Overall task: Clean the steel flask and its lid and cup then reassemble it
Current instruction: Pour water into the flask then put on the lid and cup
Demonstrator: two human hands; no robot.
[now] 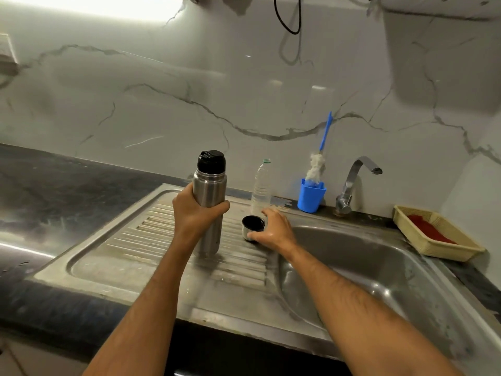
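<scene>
Gripping upright flask with left hand, lid on; right hand pinches cup at 3 o'clock. Next, likely: unscrew lid.

In our left hand we hold a flask of brushed steel with a soft sheen; its lid is glossy black plastic. Our right hand touches a steel cup with a dark lining. Under both hands we see a ribbed steel drainboard, dull and streaked. Beyond the right hand stand a clear plastic bottle and a matt blue plastic holder. The worktop left of our left hand is dark polished stone.
</scene>
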